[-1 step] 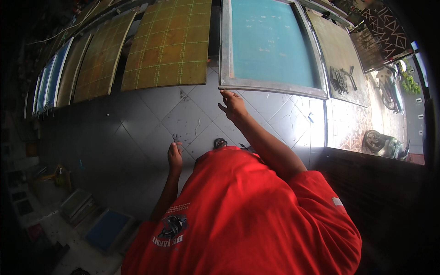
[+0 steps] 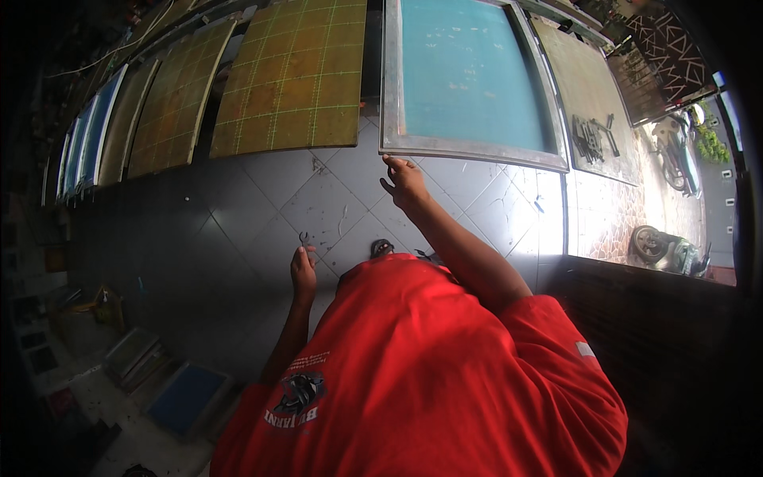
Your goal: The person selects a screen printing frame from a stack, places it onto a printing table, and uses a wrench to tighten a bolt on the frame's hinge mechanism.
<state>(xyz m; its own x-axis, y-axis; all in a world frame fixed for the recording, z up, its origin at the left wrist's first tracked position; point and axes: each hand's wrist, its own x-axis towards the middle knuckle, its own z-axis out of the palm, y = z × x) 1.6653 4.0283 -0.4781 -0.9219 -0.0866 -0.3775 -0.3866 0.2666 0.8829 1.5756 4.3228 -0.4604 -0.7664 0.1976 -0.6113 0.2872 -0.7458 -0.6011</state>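
Observation:
In my left hand (image 2: 303,270), closed and held low over the floor, is a small open-end wrench (image 2: 304,238), its forked jaw showing above the fingers. My right hand (image 2: 405,181) reaches up to the near left corner of a screen printing frame (image 2: 469,149), a metal frame with turquoise mesh (image 2: 469,87). Thumb and forefinger pinch at that corner's lower edge, and the other fingers curl loosely below. Whether a small part sits between those fingertips is hidden.
Left of the screen hangs a brown board (image 2: 290,79) with green grid lines, with more boards beyond. On a pale board (image 2: 592,95) at right lie several dark metal pieces (image 2: 592,139). Grey floor tiles (image 2: 262,207) spread below. Framed screens (image 2: 187,397) stand at lower left.

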